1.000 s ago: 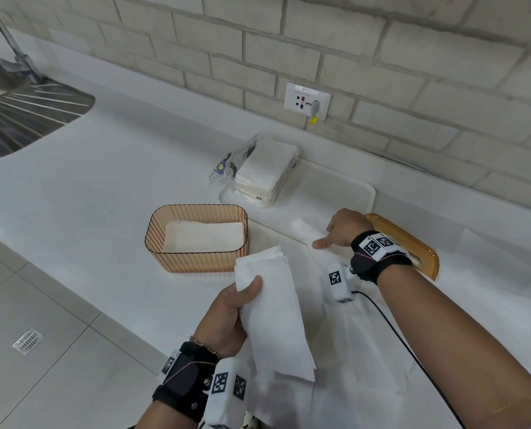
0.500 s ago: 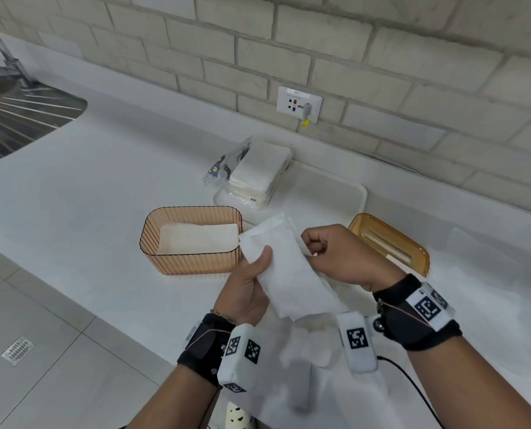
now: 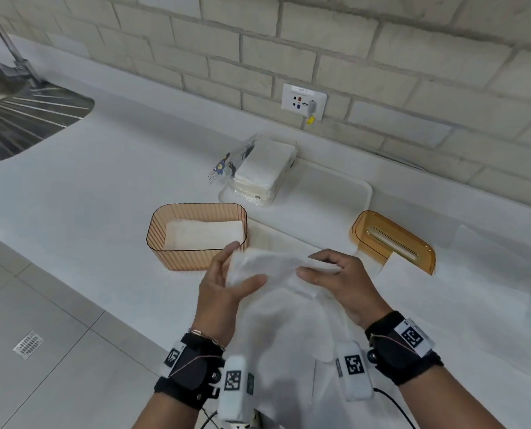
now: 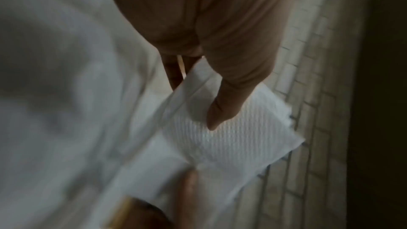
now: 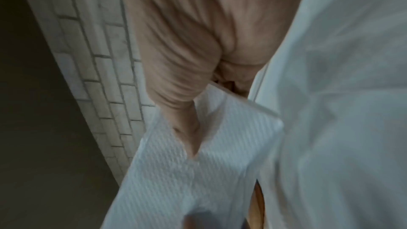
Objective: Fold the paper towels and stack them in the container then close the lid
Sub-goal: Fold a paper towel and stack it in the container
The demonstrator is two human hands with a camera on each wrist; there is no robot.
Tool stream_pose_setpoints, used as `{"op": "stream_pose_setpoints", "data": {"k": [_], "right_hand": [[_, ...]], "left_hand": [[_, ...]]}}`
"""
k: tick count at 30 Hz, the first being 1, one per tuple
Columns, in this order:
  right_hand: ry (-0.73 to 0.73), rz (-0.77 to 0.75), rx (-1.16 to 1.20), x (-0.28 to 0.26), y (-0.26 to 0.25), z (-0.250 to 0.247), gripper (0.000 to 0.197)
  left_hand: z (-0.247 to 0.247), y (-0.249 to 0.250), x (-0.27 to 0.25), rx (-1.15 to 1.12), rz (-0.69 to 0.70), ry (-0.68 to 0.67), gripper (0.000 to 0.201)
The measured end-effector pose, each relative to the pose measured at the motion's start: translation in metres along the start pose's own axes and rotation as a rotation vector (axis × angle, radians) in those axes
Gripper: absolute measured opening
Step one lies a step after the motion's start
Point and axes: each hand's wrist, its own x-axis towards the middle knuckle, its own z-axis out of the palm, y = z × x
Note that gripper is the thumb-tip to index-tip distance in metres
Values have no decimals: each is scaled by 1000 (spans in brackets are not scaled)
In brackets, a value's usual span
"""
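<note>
Your wrist views were blurred and dim, and in the head view the lower part of the paper towel (image 3: 276,274) merged with loose white sheets (image 3: 289,351) below it, so its bottom edge was hard to make out. Far left, the sink (image 3: 26,125) was cut off by the frame. Your left hand (image 3: 224,292) pinched the towel's left end, thumb pressed on the front and fingers behind it; the left wrist view showed the thumb (image 4: 220,111) flat on the ribbed sheet (image 4: 231,137). Your right hand (image 3: 338,280) gripped the right end, thumb on top and fingers curled over the upper edge, as the right wrist view (image 5: 187,137) confirmed. You held the towel (image 5: 198,171) in the air between both hands, just in front of the container (image 3: 171,243), which stood uncovered on the surface (image 3: 118,196) with a folded towel (image 3: 205,236) lying inside. Behind it, a wrapped towel pack (image 3: 264,168) sat on a white tray (image 3: 344,193). To the right lay the lid (image 3: 394,243), well apart from the container, with bare surface between.
</note>
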Motion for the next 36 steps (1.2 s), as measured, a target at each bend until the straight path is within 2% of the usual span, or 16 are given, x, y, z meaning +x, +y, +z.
{"op": "stream_pose_setpoints", "data": {"k": [1,3,6,8,11,14,18,21,23,26,29,32,36], "right_hand": [[-9,-7,30,2,1,5,24],[-33,-10,42,6,7,16,24],[-46,-6,-12,9,16,33,20],[-48,-13,-51,10,23,41,21],[-47,-26,-58,12,32,48,26],[-44,-30,-75,13,37,47,30],[-78,-40,-84,13,33,42,31],[-116,-58,-96,12,31,35,44],[-107,-15,-73,12,34,32,47],[-119,8,-85,12,41,33,40],[-127,-63,-115,12,38,36,31],[-120,-92,-76,14,35,31,30],[-107,-62,-107,15,43,27,29]], "left_hand": [[-7,0,-2,157,62,43,69],[-20,-2,-4,415,178,67,49],[-28,-7,-4,573,200,98,28],[-31,-12,-2,567,157,132,25],[-29,-17,0,543,107,142,33],[-28,-18,1,511,82,183,26],[-24,-11,0,522,136,153,26],[-25,-5,-1,540,160,142,31],[-30,-9,0,597,178,130,36],[-32,-17,1,611,173,138,37],[-22,-17,2,591,213,163,36],[-23,-11,3,542,267,172,41],[-31,-19,2,540,225,181,47]]}}
